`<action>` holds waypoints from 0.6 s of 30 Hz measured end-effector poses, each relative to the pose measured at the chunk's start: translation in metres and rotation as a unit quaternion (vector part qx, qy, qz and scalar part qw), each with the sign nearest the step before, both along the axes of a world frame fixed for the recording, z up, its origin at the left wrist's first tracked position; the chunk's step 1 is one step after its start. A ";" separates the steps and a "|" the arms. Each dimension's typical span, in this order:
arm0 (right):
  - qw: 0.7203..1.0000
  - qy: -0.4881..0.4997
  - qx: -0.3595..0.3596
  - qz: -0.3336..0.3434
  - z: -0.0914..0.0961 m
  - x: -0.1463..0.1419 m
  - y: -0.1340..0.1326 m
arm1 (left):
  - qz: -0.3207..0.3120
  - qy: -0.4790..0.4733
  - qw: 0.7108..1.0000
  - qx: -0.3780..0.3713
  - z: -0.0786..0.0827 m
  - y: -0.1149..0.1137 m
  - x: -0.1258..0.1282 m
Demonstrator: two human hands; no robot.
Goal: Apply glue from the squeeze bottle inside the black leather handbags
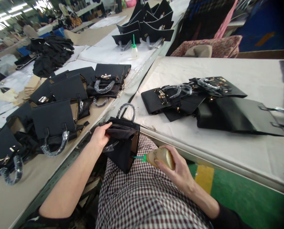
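Handbag (124,143) hides fingertips of left hand (99,136) and glue bottle (161,158) tip.

One head cam, facing fwd & down, close over left hand (100,135) & right hand (177,171), table (252,76) ahead.

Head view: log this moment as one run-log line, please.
left hand: grips black handbag over lap | right hand: holds squeeze bottle, green nozzle at bag's side | around: other handbags on worktables
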State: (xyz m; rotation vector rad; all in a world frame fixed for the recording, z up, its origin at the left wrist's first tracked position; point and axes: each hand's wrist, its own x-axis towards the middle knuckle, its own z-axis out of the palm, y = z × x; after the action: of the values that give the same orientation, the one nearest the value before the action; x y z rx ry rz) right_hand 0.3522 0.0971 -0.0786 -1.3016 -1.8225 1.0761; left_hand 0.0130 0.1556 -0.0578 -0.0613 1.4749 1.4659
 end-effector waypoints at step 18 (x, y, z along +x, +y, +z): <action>0.995 -0.029 -0.049 0.080 -0.011 -0.003 -0.020 | 0.042 0.006 0.999 0.018 0.002 -0.003 0.002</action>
State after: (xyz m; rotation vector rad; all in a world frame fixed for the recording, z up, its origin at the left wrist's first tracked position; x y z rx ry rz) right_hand 0.3487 0.0772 -0.0896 -1.2726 -1.9658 1.2388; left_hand 0.0153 0.1525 -0.0556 -0.0942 1.4709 1.5622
